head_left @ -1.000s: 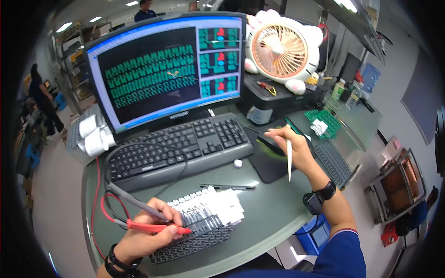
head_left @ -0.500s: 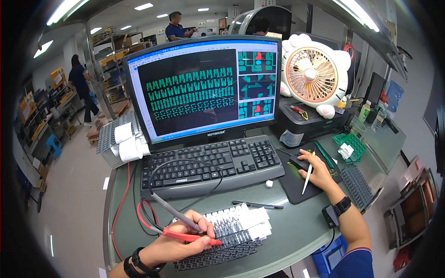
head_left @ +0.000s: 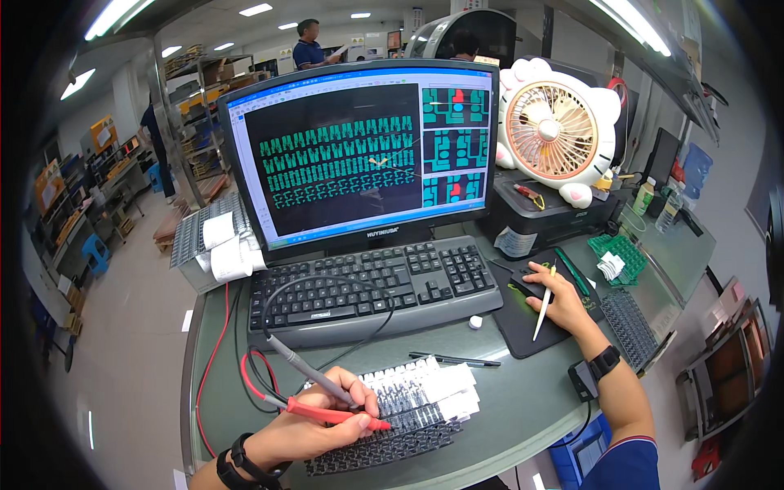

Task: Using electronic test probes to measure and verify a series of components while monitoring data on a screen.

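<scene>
My left hand (head_left: 314, 425) is closed round a red test probe (head_left: 327, 414) and a grey test probe (head_left: 304, 365). Their tips come down on a sheet of small black-and-white boards (head_left: 400, 394) lying on the bench; whether both tips touch is too small to tell. Strips of white paper (head_left: 454, 392) cover the sheet's right side. On the dark mouse pad (head_left: 523, 341), my right hand (head_left: 565, 304) rests over a black computer mouse (head_left: 527, 286). A thin white pen-like stick (head_left: 541, 317) is held between that hand's fingers, pointing down toward me.
A keyboard (head_left: 376, 294) lies below a monitor (head_left: 335, 155) showing rows of green shapes. Probe cables (head_left: 214, 371) loop at left. A black pen (head_left: 461, 360) lies behind the boards. A cat-shaped fan (head_left: 549, 131) stands on a black printer (head_left: 539, 214); green trays (head_left: 625, 255) sit at right.
On the monitor, the middle side panel shows different shapes, and a yellowish mark appears among the green rows. At the far left, a person has moved behind the post. Both my hands stay nearly still.
</scene>
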A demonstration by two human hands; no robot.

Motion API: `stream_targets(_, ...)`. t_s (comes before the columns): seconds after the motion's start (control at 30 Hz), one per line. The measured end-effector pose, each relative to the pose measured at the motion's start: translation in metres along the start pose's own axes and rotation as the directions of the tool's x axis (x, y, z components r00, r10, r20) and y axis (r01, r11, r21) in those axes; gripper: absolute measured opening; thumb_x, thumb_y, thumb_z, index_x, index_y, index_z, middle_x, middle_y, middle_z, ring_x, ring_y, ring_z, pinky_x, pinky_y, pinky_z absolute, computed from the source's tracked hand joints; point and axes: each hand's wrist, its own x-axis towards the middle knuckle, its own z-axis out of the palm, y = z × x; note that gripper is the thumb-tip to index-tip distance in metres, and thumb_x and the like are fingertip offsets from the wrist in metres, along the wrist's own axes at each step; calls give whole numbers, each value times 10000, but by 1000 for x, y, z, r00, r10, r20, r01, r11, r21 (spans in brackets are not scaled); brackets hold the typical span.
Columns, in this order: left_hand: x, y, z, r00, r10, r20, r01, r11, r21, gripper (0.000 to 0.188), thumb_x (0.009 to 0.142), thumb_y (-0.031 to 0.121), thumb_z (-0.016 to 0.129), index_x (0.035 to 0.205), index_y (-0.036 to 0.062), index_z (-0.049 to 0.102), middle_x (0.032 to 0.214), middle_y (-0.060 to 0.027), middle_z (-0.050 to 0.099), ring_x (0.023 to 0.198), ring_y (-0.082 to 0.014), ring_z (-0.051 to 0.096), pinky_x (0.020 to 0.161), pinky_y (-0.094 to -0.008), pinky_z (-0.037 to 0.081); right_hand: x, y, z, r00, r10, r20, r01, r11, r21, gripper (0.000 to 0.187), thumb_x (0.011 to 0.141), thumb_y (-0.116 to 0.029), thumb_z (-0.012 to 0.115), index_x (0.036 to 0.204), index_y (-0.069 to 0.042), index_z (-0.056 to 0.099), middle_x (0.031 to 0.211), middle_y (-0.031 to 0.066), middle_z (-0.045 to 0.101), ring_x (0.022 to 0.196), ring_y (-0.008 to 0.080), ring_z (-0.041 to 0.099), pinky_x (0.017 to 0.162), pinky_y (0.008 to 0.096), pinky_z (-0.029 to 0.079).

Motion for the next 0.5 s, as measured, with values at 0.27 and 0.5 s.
stream_targets(0.27,-2,-3,2,1000,3,1,-3,1000,26,207,871,11,555,1002,55,401,998,-76,544,868,-103,549,737,-250,471,-5,-3,1,999,44,5,-44,999,28,542,708,-83,757,1211,-103,554,1391,147,464,1269,348,446,1055,392,345)
stream_targets(0.5,2,4,3,1000,23,-16,-22,999,32,215,864,9,564,992,55,397,985,-84,550,854,-99,544,741,-260,479,0,6,-1,1000,13,3,-13,1000,20,538,736,-115,750,1229,-86,537,1397,158,452,1282,340,434,1063,377,331)
